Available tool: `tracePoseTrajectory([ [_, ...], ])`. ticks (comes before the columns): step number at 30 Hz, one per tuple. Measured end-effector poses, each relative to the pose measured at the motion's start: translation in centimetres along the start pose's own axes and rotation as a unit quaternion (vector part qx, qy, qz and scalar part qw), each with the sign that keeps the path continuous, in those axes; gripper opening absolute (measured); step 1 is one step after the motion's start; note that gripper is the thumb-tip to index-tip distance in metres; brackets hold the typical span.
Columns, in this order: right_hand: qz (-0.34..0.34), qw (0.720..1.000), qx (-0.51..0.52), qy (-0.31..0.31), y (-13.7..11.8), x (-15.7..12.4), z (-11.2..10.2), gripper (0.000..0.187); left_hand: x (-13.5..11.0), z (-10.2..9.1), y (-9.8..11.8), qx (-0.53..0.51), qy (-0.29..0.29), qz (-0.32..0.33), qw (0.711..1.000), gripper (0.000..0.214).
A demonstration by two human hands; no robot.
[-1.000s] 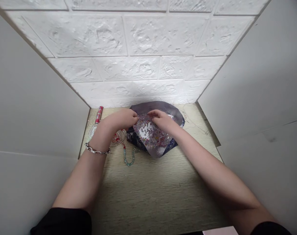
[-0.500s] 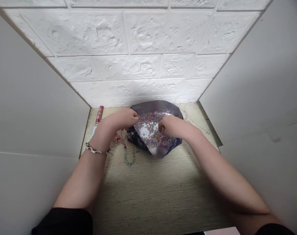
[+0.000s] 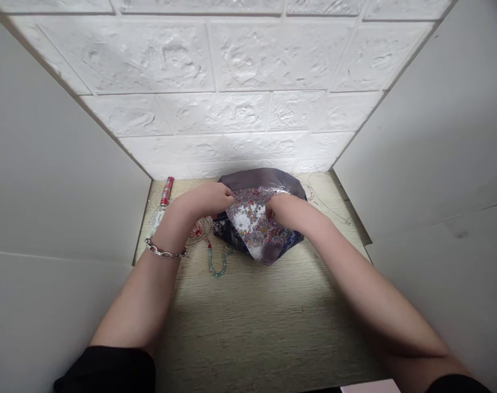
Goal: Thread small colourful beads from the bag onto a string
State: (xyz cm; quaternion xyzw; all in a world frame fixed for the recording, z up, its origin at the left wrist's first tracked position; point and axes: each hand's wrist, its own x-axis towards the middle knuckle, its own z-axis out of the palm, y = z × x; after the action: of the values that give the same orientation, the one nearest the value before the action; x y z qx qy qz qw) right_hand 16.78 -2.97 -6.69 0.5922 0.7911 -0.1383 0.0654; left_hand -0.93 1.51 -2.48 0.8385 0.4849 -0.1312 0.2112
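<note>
A dark bag with a silvery lining [image 3: 268, 255] lies opened out near the wall, with many small pink, clear and yellow beads [image 3: 259, 232] on the lining. At the bag's left side, my left hand [image 3: 219, 198] is closed with its fingertips together over the beads; whatever they pinch is too small to make out. My right hand [image 3: 281, 208] dips into the beads from the right, fingers curled and pressed together. Its fingertips are partly hidden, so their hold cannot be seen. Left of the bag, a strand of blue-green beads [image 3: 217, 273] lies in a loop on the table.
Tangled beaded strands [image 3: 199, 230] lie beneath and beside my left wrist. A red tube [image 3: 167, 191] rests at the back left of the wooden table [image 3: 248, 316]. Thin thread [image 3: 334, 212] trails at the right. A white brick wall [image 3: 232, 112] and side panels enclose the table.
Almost nothing differs. My left hand has shifted very slightly to the right over the beads; my right hand stays in nearly the same place, still closed.
</note>
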Motion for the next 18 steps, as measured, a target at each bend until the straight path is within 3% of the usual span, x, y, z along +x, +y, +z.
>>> tracePoseTrajectory([
  [6, 0.003, 1.0, 0.026, -0.014, -0.07, 0.17, 0.25, 0.028, 0.19, 0.25, -0.17, -0.014, -0.001, 0.012, 1.0, 0.024],
  [18, 0.003, 1.0, -0.017, -0.012, -0.83, -0.03, -0.1, 0.025, 0.26, 0.32, -0.3, -0.023, -0.007, 0.006, 1.0, 0.026],
])
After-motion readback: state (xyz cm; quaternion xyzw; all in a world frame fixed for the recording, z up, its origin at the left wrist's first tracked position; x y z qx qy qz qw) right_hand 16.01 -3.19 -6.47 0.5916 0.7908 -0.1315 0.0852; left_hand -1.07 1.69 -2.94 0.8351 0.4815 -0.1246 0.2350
